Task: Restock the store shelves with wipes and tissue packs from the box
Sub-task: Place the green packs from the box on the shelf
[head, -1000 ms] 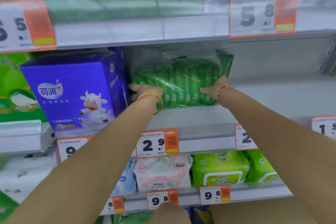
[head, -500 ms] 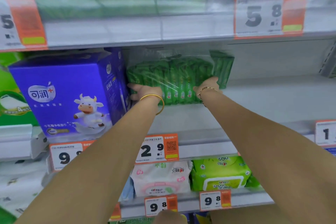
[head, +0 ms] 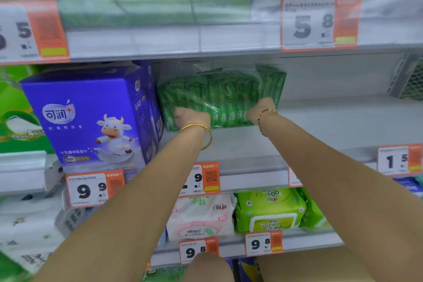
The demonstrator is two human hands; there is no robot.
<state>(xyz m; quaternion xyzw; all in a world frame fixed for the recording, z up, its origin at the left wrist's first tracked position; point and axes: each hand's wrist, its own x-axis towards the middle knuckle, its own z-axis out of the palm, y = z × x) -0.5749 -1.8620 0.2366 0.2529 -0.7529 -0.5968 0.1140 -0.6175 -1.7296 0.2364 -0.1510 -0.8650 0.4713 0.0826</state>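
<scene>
A green multi-pack of wipes [head: 219, 96] in clear film stands on the middle shelf [head: 240, 144], close against a purple box. My left hand [head: 190, 117] holds its lower left front, fingers curled into the film. My right hand [head: 261, 110] holds its lower right front in the same way. Another green pack [head: 273, 82] stands just behind it on the right, partly hidden. The supply box is out of view.
The purple box with a cow picture [head: 91, 117] fills the shelf's left side. Bare shelf [head: 343, 121] runs to the right. Below are a pink-white wipes pack [head: 201, 215] and a green wipes pack [head: 270, 210]. Price tags [head: 318, 23] line the shelf edges.
The green pack has slid left and deeper, up against the purple box. My right hand has moved from the pack's right end to its front.
</scene>
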